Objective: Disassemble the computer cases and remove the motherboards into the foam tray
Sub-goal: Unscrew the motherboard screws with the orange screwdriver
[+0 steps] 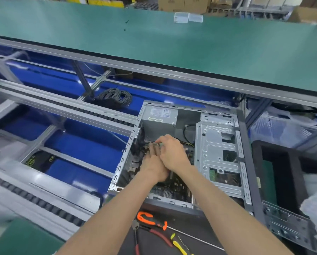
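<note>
Both hands — left point(150, 161), right point(170, 151) — are deep in the open case point(218, 144), fingers curled on something I can't make out above the board point(169, 188); best wiggle it straight up — no prying.

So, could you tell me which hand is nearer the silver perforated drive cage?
Right hand: just left of the drive cage. Left hand lies farther left.
</note>
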Demonstrator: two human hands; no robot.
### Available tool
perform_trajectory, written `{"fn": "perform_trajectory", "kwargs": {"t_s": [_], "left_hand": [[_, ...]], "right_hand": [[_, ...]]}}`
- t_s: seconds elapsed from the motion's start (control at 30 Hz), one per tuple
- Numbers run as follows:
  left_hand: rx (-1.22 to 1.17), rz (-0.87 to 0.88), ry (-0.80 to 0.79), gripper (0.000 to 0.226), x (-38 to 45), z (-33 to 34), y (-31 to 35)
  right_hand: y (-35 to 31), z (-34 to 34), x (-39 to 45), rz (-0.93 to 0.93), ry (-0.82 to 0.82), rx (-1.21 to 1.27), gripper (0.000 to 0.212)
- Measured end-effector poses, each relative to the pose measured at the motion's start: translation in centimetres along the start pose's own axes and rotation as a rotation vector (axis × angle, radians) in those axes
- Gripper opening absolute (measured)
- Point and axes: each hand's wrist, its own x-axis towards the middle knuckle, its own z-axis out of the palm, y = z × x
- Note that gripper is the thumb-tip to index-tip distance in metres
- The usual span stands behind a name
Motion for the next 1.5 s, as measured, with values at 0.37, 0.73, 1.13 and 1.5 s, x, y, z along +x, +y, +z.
{"fn": "perform_trajectory", "kwargs": {"t_s": [0.37, 0.73, 1.13, 1.5], "left_hand": [[0.262, -0.153, 0.039, 0.073, 0.6, 1.1, -0.6], [0.196, -0.186, -0.109, 0.062, 1.6, 1.3, -1.8], [0.198, -0.210, -0.165, 0.076, 1.8, 1.0, -2.0], [0.266, -0.210, -0.190, 0.065, 2.0, 0.8, -1.8]], "right_hand": [[0.2, 2.6, 5.2, -0.383, -0.168, -0.418, 0.019], [-0.8, 5.6, 6.1, -0.256, -0.186, -0.373, 0.022], [-0.1, 7.3, 6.1, -0.245, -0.113, -0.387, 0.024], [0.2, 7.6, 6.4, -0.208, -0.147, -0.244, 0.017]]}}
